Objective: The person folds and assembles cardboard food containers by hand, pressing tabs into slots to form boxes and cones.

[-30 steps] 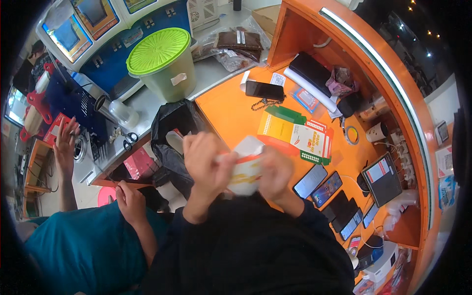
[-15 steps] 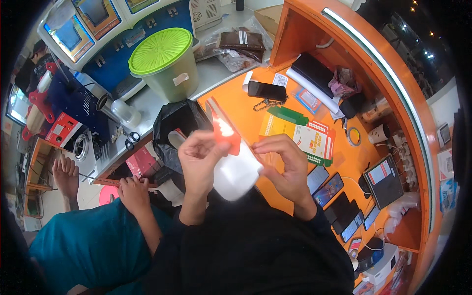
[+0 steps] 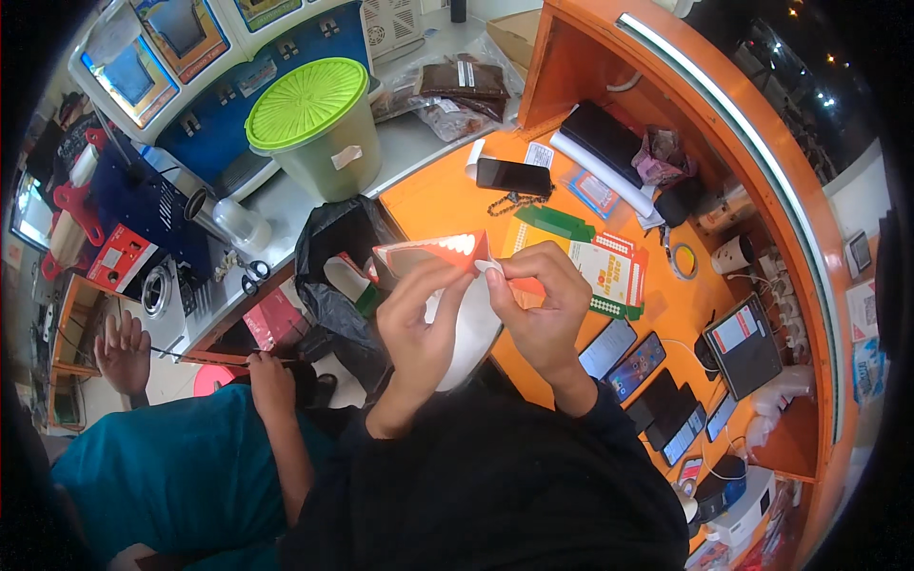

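Observation:
In front of my chest, both hands work on a red-and-white folded carton (image 3: 433, 249). My left hand (image 3: 419, 328) is closed, thumb and fingers pinching its red panel from below. My right hand (image 3: 545, 309) pinches a small white flap at the carton's right end between thumb and finger. Between my wrists a white surface (image 3: 478, 333) shows; whether it belongs to the carton, I cannot tell. Beyond my right hand, a flattened yellow, green and white box (image 3: 583, 259) lies on the orange table (image 3: 428, 209).
A black bin bag (image 3: 319, 238) stands open left of my hands. Behind it is a green-lidded tub (image 3: 314, 124). Several phones (image 3: 636, 366) lie at right. At left a co-worker's hands (image 3: 271, 383) hold a thin dark cord. An orange shelf (image 3: 733, 105) borders the table.
The carton has turned so its red edge lies more level, and my hands have come closer together. My right fingers now pinch its white flap. The co-worker's far hand has opened.

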A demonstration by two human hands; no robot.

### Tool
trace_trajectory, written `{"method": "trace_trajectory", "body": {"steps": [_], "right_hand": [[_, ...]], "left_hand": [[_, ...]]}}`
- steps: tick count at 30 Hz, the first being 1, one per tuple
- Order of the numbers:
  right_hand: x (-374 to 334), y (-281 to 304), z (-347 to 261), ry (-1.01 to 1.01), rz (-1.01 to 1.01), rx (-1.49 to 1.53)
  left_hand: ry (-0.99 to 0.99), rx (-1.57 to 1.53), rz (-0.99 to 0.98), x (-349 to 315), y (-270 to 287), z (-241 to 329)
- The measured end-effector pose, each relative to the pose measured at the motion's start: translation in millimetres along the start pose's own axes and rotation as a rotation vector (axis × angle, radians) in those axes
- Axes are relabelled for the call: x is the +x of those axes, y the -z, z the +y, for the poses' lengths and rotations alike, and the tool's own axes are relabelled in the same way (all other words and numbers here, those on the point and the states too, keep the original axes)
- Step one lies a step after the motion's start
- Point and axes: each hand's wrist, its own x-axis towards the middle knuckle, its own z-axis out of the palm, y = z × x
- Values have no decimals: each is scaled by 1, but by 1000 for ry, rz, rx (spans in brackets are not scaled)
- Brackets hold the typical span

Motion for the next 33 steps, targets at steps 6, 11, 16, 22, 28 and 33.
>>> {"method": "trace_trajectory", "body": {"steps": [6,11,16,22,28,33], "right_hand": [[-6,-7,-6,38,27,-84],[-23,-28,-16,89,-95,-400],[-32,-29,1,28,-245,-210],[-57,22,141,-227,-383,-504],[-116,40,230,-301,-693,-640],[-113,52,250,-218,-707,-570]], "left_hand": [[213,-289,-108,6,12,2],[223,-359,57,4,-4,10],[244,-151,178,7,11,-19],[224,-49,177,24,68,-69],[734,200,355,-13,149,-211],[780,919,-2,-53,148,-219]]}}
